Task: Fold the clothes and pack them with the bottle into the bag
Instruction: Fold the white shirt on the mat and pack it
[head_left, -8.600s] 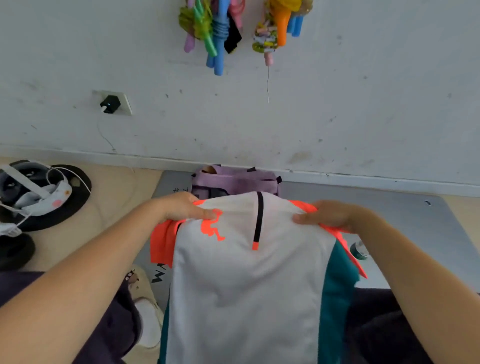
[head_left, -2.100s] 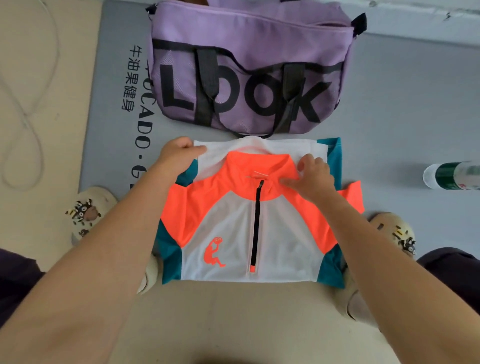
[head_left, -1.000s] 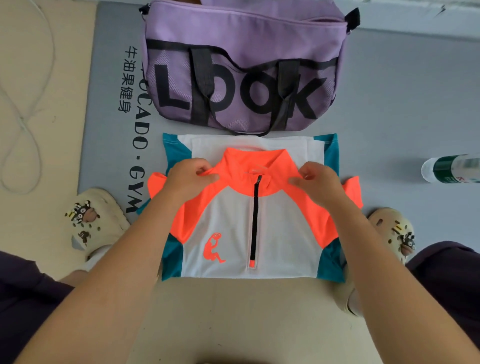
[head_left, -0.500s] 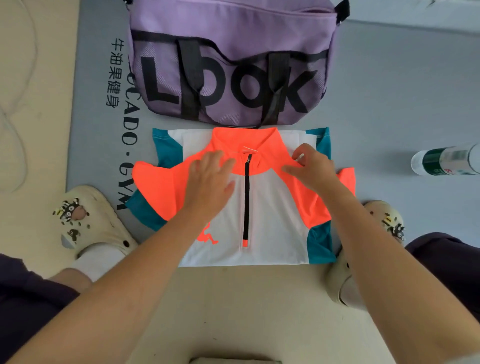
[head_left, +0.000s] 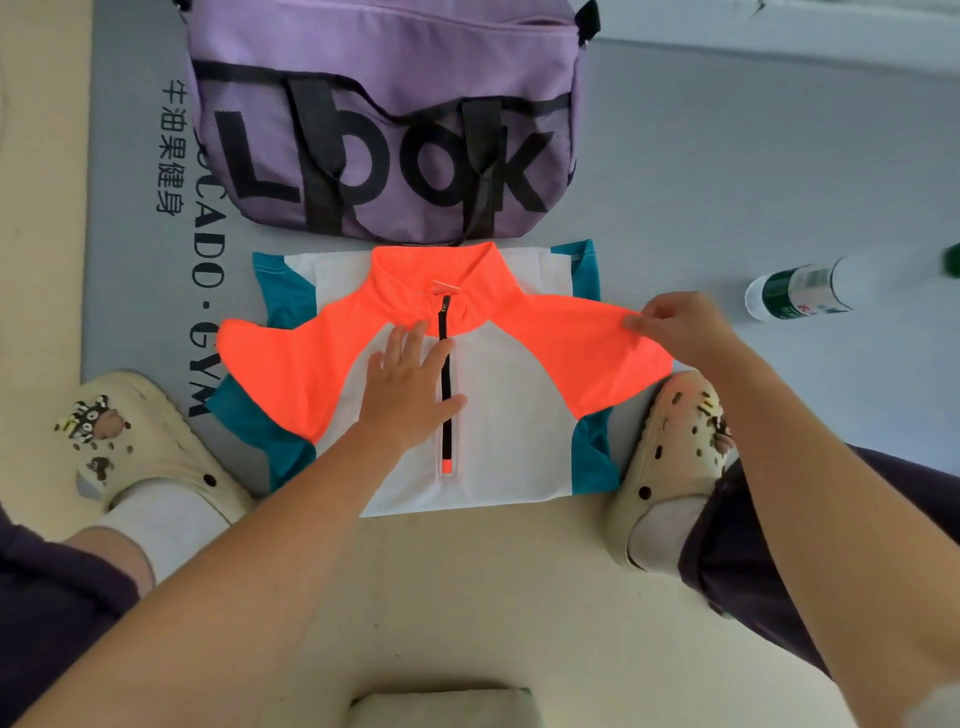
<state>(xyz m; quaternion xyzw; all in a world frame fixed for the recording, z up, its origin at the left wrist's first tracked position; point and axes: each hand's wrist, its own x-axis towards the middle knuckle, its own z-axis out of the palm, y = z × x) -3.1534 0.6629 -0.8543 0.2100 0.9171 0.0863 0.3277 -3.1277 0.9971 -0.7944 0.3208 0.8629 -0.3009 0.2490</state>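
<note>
Shirt fold, sleeve stage, on gym mat (head_left: 130, 156)

Left hand (head_left: 410, 384) flat, fingers straight, pinning white chest of shirt (head_left: 509, 415); purple bag (head_left: 384, 119) just beyond collar; right hand (head_left: 675, 327) pinching orange sleeve tip; bottle (head_left: 795, 293) lying well right. Best folded by keeping chest pinned, drawing sleeve taut, laying it across without dragging the body

left hand (head_left: 410, 384): now flat on shirt (head_left: 498, 415) | right hand (head_left: 675, 325): has drawn sleeve (head_left: 587, 353) outward
</note>
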